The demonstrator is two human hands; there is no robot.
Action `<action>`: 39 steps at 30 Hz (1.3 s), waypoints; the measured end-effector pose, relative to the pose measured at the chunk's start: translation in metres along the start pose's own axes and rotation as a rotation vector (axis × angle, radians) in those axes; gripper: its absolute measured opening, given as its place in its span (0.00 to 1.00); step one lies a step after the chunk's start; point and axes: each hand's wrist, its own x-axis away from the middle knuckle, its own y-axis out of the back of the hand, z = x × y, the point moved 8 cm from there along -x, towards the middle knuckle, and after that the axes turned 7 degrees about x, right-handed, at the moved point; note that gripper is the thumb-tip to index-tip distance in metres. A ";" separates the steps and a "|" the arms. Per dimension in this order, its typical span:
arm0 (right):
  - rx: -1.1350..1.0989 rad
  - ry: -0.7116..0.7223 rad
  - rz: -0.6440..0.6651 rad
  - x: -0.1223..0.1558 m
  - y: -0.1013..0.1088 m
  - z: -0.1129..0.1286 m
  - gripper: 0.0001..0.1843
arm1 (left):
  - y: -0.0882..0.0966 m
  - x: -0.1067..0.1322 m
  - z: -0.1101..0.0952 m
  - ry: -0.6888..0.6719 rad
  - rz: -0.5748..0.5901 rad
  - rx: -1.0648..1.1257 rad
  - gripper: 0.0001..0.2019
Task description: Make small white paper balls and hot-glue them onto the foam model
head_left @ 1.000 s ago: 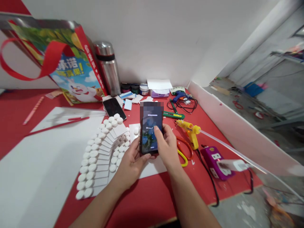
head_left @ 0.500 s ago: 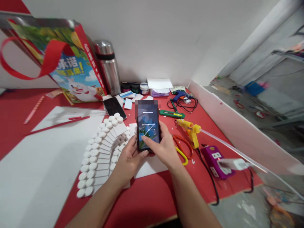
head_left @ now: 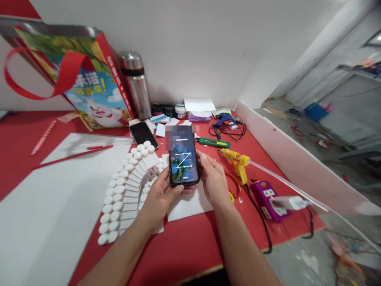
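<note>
A black smartphone (head_left: 184, 171) is held upright over the table, its lit screen showing blue flowers and a Z-shaped unlock pattern. My left hand (head_left: 159, 198) is closed around its lower left side, thumb along the bottom edge. At the right edge, my right hand (head_left: 214, 180) has curled fingers against the phone, and its thumb is off the glass. Beneath the hands lies a white sheet (head_left: 186, 208). Left of them stands a curved row of white cards edged with white round discs (head_left: 118, 206), partly hidden by my left hand.
To the right are a yellow glue gun (head_left: 238, 161) with a clear stick, a purple power strip (head_left: 268, 202), orange-handled scissors (head_left: 235, 184) and a green cutter (head_left: 214, 143). Behind are a second phone (head_left: 143, 134), a steel flask (head_left: 137, 91) and a printed bag (head_left: 98, 91).
My right thumb has lifted off the screen and moved to the phone's right side. The drawn pattern has gained a bottom stroke to the right. The phone stays in my left hand.
</note>
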 end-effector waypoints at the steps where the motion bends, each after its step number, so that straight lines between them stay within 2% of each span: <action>1: -0.027 -0.020 -0.010 0.000 -0.001 -0.001 0.22 | 0.000 0.000 0.000 0.001 -0.004 0.000 0.30; 8: -0.128 -0.107 -0.024 0.001 -0.005 -0.004 0.22 | -0.001 0.001 -0.002 0.000 -0.004 -0.002 0.29; 12: -0.157 -0.087 -0.031 0.001 -0.004 -0.005 0.22 | -0.001 0.001 -0.002 -0.009 0.016 -0.006 0.28; 24: -0.065 -0.028 -0.099 0.000 0.001 0.000 0.21 | 0.001 0.000 0.002 -0.004 0.000 0.032 0.32; 39: -0.145 -0.059 -0.109 0.001 0.000 0.000 0.19 | -0.001 0.001 0.003 0.009 0.012 0.033 0.31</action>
